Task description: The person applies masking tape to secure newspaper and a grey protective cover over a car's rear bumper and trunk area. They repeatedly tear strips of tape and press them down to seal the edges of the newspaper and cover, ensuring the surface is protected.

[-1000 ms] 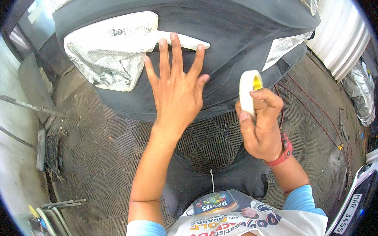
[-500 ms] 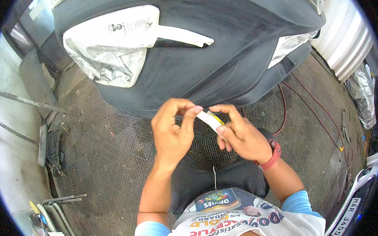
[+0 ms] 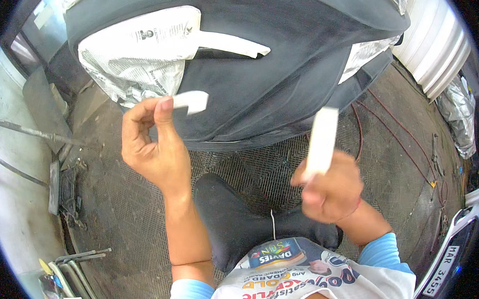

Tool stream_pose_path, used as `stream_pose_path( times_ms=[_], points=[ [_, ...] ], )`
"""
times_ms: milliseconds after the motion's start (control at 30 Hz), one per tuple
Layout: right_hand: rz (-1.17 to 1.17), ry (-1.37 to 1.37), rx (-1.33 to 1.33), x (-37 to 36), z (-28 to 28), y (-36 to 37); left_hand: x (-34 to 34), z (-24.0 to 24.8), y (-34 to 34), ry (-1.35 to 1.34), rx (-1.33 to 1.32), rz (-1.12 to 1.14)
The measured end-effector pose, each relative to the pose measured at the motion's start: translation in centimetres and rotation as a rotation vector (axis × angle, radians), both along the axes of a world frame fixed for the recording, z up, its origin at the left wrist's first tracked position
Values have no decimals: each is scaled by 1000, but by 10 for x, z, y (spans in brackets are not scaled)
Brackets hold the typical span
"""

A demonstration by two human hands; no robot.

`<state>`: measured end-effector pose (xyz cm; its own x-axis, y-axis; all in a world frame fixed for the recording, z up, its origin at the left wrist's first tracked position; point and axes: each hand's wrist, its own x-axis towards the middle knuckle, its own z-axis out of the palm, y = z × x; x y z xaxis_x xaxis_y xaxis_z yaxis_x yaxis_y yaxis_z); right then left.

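Observation:
My left hand [image 3: 158,145] is raised in front of the dark grey car front and pinches a short white strip of tape [image 3: 194,101] between thumb and forefinger. The strip's free end curls downward, just below the newspaper. Off to the right, my right hand [image 3: 336,190] is closed around a white tape roll [image 3: 324,137], seen edge-on and smeared by motion. The car's matte body panel [image 3: 279,88] stands right ahead of both hands. Newspaper masking [image 3: 131,52] covers its left headlight area, with a narrow paper strip [image 3: 231,42] running right from it.
More paper [image 3: 366,61] masks the car's right side. Red hoses [image 3: 392,122] trail over the patterned floor mat [image 3: 123,209]. A metal stand [image 3: 75,266] is at lower left, a white vehicle part with a plate [image 3: 443,266] at lower right.
My hands have moved apart: the left went left and up with a torn-off tape strip, the right went right and slightly down with the roll.

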<state>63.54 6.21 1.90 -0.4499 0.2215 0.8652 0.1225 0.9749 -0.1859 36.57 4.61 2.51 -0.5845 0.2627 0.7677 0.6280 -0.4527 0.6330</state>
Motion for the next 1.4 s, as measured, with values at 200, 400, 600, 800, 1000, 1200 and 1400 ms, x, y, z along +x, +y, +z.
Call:
stream_pose_path(
  times_ms=[200, 400, 600, 800, 1000, 1200, 1400],
  points=[
    [-411, -101, 56, -34, 60, 26, 19, 13, 13, 238, 21, -29],
    [-531, -102, 63, -71, 53, 58, 24, 22, 23, 105, 37, -115],
    [-572, -82, 151, -87, 54, 80, 2, 27, 45, 173, -30, -38],
    [-688, -138, 408, -97, 64, 104, -23, 33, 71, 390, -16, 105],
    [-693, -173, 473, -97, 68, 113, -25, 36, 75, 401, -76, 123],
    [-699, -192, 391, -87, 67, 107, -23, 41, 65, 431, -132, 290],
    [-665, -133, 271, -64, 48, 89, -16, -7, 72, 801, -117, 219]
  ],
)
